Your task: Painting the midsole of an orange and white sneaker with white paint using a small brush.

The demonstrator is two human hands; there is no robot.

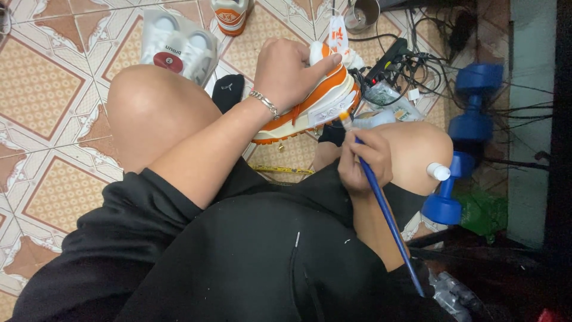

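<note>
My left hand (287,70) grips an orange and white sneaker (322,101) from above, holding it on its side between my knees. A silver bracelet sits on that wrist. My right hand (364,160) holds a long blue paintbrush (384,209) like a pen. The brush's orange-tinted tip touches the white sole edge of the sneaker. I sit with bare knees apart, in black shorts and a black top.
A second orange and white sneaker (231,15) stands on the tiled floor at the top. A white shoe pair in a clear bag (177,45) lies beside it. Blue dumbbells (471,122), a power strip with tangled cables (405,56), a metal cup (361,13) and a small white bottle (440,172) lie to the right.
</note>
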